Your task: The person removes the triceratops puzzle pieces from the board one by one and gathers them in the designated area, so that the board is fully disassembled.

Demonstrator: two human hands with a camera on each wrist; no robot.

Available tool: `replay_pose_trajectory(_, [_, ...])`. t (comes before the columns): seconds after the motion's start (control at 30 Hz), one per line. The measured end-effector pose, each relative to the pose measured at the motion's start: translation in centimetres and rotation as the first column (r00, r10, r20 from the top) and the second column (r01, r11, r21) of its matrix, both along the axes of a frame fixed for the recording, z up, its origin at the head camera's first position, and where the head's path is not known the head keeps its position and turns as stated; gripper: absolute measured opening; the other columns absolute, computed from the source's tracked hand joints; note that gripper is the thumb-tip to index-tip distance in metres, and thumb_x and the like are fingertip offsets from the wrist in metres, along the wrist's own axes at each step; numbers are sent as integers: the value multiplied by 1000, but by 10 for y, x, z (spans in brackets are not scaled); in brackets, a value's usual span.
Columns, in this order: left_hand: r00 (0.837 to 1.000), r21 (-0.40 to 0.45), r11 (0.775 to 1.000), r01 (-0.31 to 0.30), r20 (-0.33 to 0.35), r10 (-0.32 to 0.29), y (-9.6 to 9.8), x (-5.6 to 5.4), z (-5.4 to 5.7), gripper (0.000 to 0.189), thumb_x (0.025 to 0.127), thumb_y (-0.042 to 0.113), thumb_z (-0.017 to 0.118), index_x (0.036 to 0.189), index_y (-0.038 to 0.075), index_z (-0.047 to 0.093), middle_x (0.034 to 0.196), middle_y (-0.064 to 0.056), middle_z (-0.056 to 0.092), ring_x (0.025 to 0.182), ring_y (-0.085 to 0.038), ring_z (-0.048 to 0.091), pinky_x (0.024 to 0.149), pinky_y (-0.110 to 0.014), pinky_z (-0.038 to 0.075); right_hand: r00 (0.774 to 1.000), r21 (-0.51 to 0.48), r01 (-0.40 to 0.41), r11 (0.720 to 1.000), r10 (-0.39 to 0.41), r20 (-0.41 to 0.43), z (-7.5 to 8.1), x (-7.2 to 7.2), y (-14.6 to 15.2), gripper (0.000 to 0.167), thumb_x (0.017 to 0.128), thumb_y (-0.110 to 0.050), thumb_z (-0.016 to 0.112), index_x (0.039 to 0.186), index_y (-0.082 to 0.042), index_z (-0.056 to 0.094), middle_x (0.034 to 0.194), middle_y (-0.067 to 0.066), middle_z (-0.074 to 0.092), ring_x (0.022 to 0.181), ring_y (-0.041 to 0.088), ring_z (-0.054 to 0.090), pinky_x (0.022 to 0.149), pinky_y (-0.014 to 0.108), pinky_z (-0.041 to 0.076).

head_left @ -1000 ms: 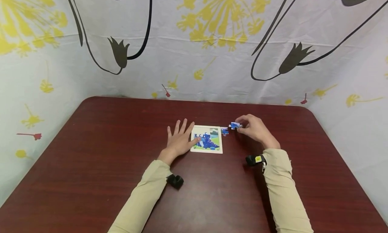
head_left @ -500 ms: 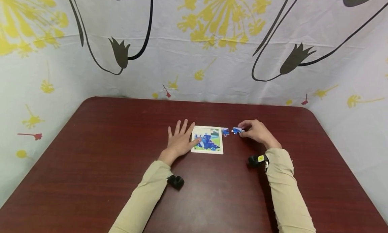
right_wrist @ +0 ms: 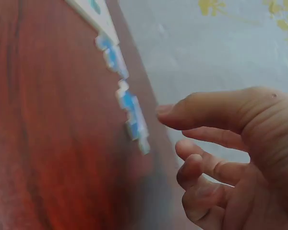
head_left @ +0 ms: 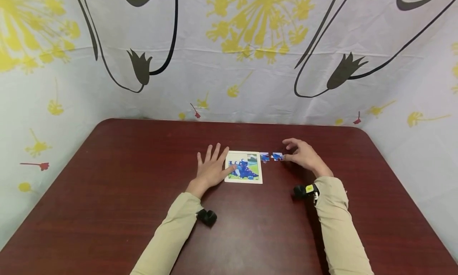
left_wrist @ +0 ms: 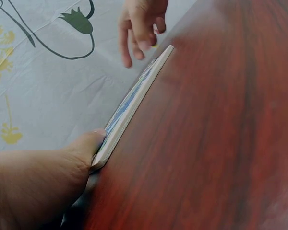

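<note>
A small square jigsaw board point(head_left: 244, 181) with a pale rim and a blue dinosaur picture lies on the table; its upper left part shows bare. My left hand point(head_left: 210, 172) lies spread along its left side, thumb resting on the picture. One blue puzzle piece point(head_left: 264, 157) lies by the board's upper right corner. A second puzzle piece point(head_left: 277, 156) is just right of it, a small gap between them. My right hand point(head_left: 304, 157) hovers beside this second piece, thumb and fingers parted. In the right wrist view nothing is between thumb and fingers, and the piece point(right_wrist: 133, 115) lies apart from them.
The dark red wooden table point(head_left: 107, 211) has rounded far corners. A white cloth point(head_left: 222, 72) with yellow and grey flower prints hangs behind it and at both sides. Black straps with small devices are on both wrists.
My right hand has brought the second puzzle piece down beside the first, right of the board, and let it go, its fingers spreading. The left hand has stayed on the board.
</note>
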State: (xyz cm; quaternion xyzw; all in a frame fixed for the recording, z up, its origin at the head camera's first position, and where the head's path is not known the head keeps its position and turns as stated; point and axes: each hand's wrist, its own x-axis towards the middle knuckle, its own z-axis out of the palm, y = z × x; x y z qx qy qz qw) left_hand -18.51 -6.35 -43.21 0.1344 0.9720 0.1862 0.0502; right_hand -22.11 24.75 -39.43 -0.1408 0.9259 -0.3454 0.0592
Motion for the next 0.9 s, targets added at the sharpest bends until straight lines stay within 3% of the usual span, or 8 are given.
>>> replay_pose_trajectory(0.13, [1000,-13,1000,-2,1,2,0,-2,-1,77,90,63,40,151,22,17,155,-8,5,140,-31,-4,104,-60,-4,1000,-103,-29,994,29,5,17,6,-13,41,86,-16,67,124,-4,55,111,19,57,73,29,55,62,33,45])
replay_pose_trajectory(0.27, [1000,-15,1000,4,-3,-4,1,-3,-1,77,90,63,39,151,22,17,155,-8,5,140,-32,-3,104,-60,-4,993,-150,-118,982,121,7,31,10,-36,33,87,-17,66,118,-6,61,103,13,60,67,28,54,57,31,44])
replay_pose_trajectory(0.47, [1000,-21,1000,-10,-2,10,2,-2,-2,76,90,62,41,151,22,19,155,-8,7,140,-32,-2,104,-60,-4,963,66,-255,965,259,-76,20,9,-71,24,84,-8,66,107,-2,66,91,7,62,76,20,58,66,33,47])
replay_pose_trajectory(0.6, [1000,-26,1000,-10,0,10,2,-1,-2,76,90,62,41,151,21,18,155,-8,6,140,-32,-2,104,-60,-4,949,198,-286,938,306,-76,6,9,-85,22,84,-7,66,106,-4,67,91,7,60,80,21,55,70,35,46])
replay_pose_trajectory(0.73, [1000,-25,1000,-11,1,11,1,-1,-1,76,90,62,40,151,22,18,155,-8,5,140,-32,-3,104,-60,-4,954,236,-268,934,292,-72,-1,7,-92,21,84,-7,66,105,-5,67,92,8,58,81,22,54,71,37,46])
replay_pose_trajectory(0.9, [1000,-11,1000,-8,-1,8,1,0,0,76,90,62,40,151,21,19,155,-8,6,140,-32,-2,104,-61,-4,960,211,-248,946,269,-78,-2,8,-93,19,84,-6,66,103,-6,68,93,11,55,81,22,50,70,37,44])
